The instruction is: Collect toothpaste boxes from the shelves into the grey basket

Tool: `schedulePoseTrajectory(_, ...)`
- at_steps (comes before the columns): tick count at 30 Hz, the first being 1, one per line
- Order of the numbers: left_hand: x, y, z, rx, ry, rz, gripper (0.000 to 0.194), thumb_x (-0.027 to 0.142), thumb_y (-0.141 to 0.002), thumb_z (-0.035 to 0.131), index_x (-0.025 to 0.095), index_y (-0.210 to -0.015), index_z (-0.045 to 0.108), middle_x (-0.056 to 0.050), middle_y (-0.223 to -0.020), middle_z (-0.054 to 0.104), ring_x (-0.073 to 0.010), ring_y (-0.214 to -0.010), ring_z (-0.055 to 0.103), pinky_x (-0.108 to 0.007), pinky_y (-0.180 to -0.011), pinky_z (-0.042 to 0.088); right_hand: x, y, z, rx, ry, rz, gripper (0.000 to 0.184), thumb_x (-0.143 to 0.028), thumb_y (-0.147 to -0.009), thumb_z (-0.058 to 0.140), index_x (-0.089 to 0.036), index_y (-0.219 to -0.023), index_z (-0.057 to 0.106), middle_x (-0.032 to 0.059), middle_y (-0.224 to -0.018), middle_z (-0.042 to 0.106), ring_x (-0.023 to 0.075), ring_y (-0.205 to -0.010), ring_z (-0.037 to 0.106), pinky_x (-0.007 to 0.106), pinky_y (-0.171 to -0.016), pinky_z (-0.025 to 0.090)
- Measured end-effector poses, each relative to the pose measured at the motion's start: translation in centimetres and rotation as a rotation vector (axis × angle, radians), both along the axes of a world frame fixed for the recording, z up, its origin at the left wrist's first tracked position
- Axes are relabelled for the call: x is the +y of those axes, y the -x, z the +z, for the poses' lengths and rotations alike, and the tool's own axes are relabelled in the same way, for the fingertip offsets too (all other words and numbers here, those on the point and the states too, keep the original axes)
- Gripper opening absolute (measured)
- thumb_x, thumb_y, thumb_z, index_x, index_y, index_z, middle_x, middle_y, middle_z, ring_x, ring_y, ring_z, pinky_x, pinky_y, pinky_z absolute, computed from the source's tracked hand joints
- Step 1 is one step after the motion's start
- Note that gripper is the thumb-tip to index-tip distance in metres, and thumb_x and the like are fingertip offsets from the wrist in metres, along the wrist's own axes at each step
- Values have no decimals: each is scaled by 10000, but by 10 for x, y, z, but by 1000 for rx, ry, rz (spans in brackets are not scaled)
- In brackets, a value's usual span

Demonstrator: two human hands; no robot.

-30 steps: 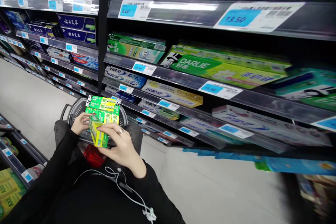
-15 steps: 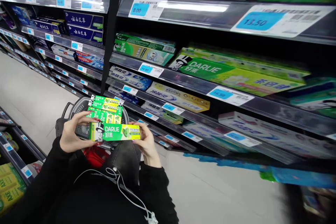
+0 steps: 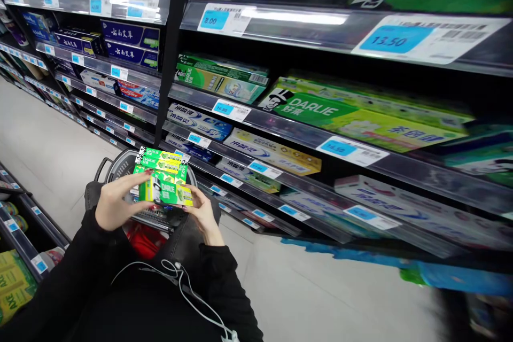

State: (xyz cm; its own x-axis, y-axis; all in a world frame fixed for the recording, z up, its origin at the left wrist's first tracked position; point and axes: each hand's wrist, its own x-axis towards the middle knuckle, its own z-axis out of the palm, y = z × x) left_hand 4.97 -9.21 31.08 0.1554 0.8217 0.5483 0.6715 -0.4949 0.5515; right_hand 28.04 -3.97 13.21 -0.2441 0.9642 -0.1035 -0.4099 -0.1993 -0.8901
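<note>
Left hand [image 3: 112,203] and right hand [image 3: 203,214]: fingers pinching opposite ends of DARLIE box [image 3: 170,193], over gray basket [image 3: 118,166] with similar boxes [image 3: 162,156].

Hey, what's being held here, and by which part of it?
A green-and-yellow DARLIE box: the left hand holds its left end, the right hand its right end.

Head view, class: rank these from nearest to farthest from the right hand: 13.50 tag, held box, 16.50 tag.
1. Held box: touching the right hand, at its left.
2. 16.50 tag: to the right, on a shelf edge.
3. 13.50 tag: farther right, on a higher shelf edge.
</note>
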Motion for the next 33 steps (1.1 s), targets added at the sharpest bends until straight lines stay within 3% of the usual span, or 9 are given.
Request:
schedulePoseTrajectory(3,14,30,-76,-150,171,99,432,293,-792,731,239,-1214,660,-54,-1234,678,-237,-1107,660,-353,-938,580,1,-1,-23,-130,31,-68,591,-289,-486,887,-227,-1029,661,67,-1116,659,272,-1035,647,420,-923,542)
schedulePoseTrajectory(5,21,43,-128,-261,378,192,474,261,-793,707,229,-1260,635,-53,-1291,642,-248,-1133,645,-332,-879,602,3,2,-40,-243,45,-97,608,-322,-493,872,-208,-1050,655,83,-1139,637,272,-991,664,434,-913,547)
schedulePoseTrajectory(7,25,48,-171,-318,559,300,530,204,-797,673,226,-1319,587,-49,-1341,608,-240,-1126,648,-322,-907,581,5,7,-55,-384,24,-115,607,-361,-510,847,-192,-1063,662,97,-1167,614,263,-948,672,435,-900,548)
schedulePoseTrajectory(9,28,48,-199,-321,635,377,563,171,-802,647,212,-1355,552,-68,-1323,621,-234,-1084,668,-330,-932,560,10,11,-65,-538,-35,-117,590,-387,-557,809,-186,-1094,670,104,-1165,617,257,-929,669,435,-895,540)
schedulePoseTrajectory(11,32,47,-215,-300,653,440,565,161,-798,647,197,-1354,552,-93,-1249,663,-240,-1049,681,-350,-953,540,16,14,-72,-708,-115,-115,553,-384,-606,779,-187,-1113,682,105,-1124,645,266,-951,650,440,-908,517)
schedulePoseTrajectory(15,45,47,-228,-264,704,549,550,185,-801,668,165,-1341,564,-123,-1128,709,-257,-1010,693,-365,-955,519,29,21,-80,-968,-228,-133,515,-346,-640,760,-191,-1128,701,115,-1102,681,300,-1025,587,446,-926,462)
schedulePoseTrajectory(20,62,47,-233,-237,763,628,440,197,-857,609,155,-1296,604,-120,-1105,728,-258,-1096,661,-336,-977,488,35,32,-88,-1069,-245,-160,528,-376,-710,708,-162,-1191,673,139,-1160,680,303,-1036,527,440,-927,405)
schedulePoseTrajectory(27,76,39,-218,-203,798,697,420,272,-918,522,140,-1310,598,-166,-1158,698,-304,-1170,613,-377,-1006,454,30,43,-90,-1142,-214,-223,516,-458,-822,598,-139,-1225,648,174,-1190,666,330,-1069,489,464,-918,317)
schedulePoseTrajectory(33,81,30,-206,-215,811,710,446,249,-954,416,124,-1364,539,-147,-1247,657,-283,-1203,593,-365,-1027,439,30,50,-87,-1324,-233,-228,529,-469,-870,537,-100,-1236,635,193,-1044,702,328,-1017,524,440,-874,330)
